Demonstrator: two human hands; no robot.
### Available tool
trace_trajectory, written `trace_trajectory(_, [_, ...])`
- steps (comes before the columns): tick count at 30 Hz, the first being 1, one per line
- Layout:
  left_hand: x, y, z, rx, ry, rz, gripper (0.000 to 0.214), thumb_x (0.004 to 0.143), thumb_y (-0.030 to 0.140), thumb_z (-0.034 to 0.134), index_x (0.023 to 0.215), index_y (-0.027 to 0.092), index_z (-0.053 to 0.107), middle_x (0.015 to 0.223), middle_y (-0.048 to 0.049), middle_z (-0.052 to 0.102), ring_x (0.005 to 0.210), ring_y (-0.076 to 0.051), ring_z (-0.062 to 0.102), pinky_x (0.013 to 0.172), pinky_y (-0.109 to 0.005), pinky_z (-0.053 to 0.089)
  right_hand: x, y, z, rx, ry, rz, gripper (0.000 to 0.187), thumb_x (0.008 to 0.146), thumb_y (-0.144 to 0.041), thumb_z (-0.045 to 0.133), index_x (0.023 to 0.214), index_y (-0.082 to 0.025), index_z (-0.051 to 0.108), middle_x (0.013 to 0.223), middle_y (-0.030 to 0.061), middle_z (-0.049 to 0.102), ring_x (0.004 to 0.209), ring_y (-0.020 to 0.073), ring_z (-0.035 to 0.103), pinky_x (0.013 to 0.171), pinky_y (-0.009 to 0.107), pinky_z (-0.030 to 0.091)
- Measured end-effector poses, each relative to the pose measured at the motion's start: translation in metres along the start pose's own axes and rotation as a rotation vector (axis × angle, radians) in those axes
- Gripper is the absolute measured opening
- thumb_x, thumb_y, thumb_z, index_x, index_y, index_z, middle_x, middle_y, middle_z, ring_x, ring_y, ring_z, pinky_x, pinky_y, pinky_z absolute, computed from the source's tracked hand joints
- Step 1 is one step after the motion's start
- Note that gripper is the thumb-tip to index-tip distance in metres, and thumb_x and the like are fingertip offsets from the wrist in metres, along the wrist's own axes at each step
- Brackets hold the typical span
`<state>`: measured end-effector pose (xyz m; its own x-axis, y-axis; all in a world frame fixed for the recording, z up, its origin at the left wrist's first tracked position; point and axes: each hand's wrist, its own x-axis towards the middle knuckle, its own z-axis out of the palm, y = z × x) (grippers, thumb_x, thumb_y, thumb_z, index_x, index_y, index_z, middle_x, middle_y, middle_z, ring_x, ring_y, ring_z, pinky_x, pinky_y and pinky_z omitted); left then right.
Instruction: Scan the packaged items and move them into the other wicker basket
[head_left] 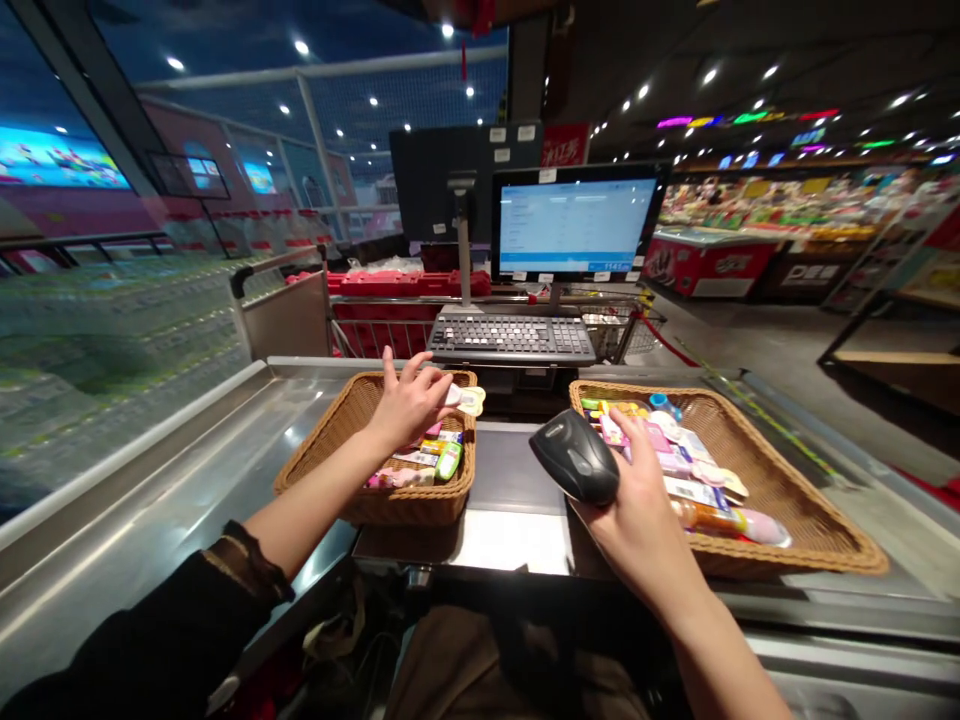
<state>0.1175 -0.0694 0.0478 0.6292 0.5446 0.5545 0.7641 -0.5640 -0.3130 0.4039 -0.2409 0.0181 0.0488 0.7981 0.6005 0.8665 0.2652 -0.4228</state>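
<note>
Over the left wicker basket [300,455], my left hand [411,402] pinches a small pale yellow-and-white item [471,400], whose kind I cannot make out. Several small packaged goods, among them a green-capped one [448,461], lie in that basket below the hand. My right hand [637,500] is wrapped round a black handheld barcode scanner [576,458], its head tilted toward the left. Just beyond this hand, the right wicker basket [810,500] holds several colourful small packages, including a pink-tipped tube [761,528] near its front rim.
A black keyboard [510,336] and a lit monitor [574,225] stand behind the baskets. Metal counter [225,440] stretches out to the left, with stacked bottles [112,340] beyond. Behind the keyboard are a shopping cart [375,335] and red crates [409,284].
</note>
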Motion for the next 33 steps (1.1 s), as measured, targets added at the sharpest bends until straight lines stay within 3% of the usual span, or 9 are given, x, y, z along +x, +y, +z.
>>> trace_trajectory(8, [0.009,0.042,-0.007,-0.099,0.09,0.05,0.037,0.087,0.03,0.07,0.124,0.024,0.068,0.12,-0.0125,0.07,0.135,-0.038,0.047,0.115,-0.081,0.003,-0.005,-0.031,0.002,-0.029,-0.037,0.004,0.038,0.078,-0.012,0.057,0.115,-0.013,0.065,0.155,0.0235,0.038,0.151,0.0454,0.025,0.115,0.072,0.031])
trace_trajectory(15, [0.012,0.046,-0.005,-0.099,0.065,0.058,0.037,0.088,0.029,0.067,0.125,0.024,0.067,0.122,-0.0126,0.068,0.135,-0.037,0.047,0.116,-0.08,0.004,-0.015,-0.036,0.003,-0.031,-0.044,0.016,0.03,0.077,-0.007,0.053,0.104,-0.015,0.064,0.159,0.021,0.033,0.154,0.0428,0.017,0.116,0.072,0.028])
trace_trajectory(26, [0.02,0.056,-0.006,-0.107,0.063,0.073,0.037,0.088,0.032,0.067,0.124,0.023,0.067,0.12,-0.0147,0.069,0.133,-0.039,0.048,0.113,-0.082,0.007,-0.012,-0.035,-0.013,0.022,-0.077,0.093,0.042,0.076,-0.01,0.06,0.117,-0.013,0.064,0.158,0.0221,0.035,0.154,0.0429,0.019,0.118,0.07,0.026])
trace_trajectory(30, [0.04,0.082,0.005,-0.204,0.075,0.094,0.031,0.087,0.035,0.068,0.117,0.025,0.07,0.116,-0.0143,0.07,0.131,-0.04,0.048,0.113,-0.081,0.01,-0.017,-0.015,-0.033,0.021,-0.025,0.174,0.054,0.078,-0.014,0.061,0.132,-0.014,0.059,0.16,0.0219,0.031,0.154,0.0419,0.017,0.119,0.068,0.026])
trace_trajectory(33, [0.066,0.121,0.013,-0.284,0.052,0.159,0.028,0.088,0.04,0.068,0.113,0.026,0.071,0.112,-0.0123,0.07,0.129,-0.039,0.05,0.113,-0.081,0.011,-0.034,0.012,-0.053,0.011,0.093,0.279,0.054,0.079,-0.019,0.064,0.133,-0.016,0.058,0.161,0.02,0.031,0.154,0.0409,0.019,0.121,0.066,0.026])
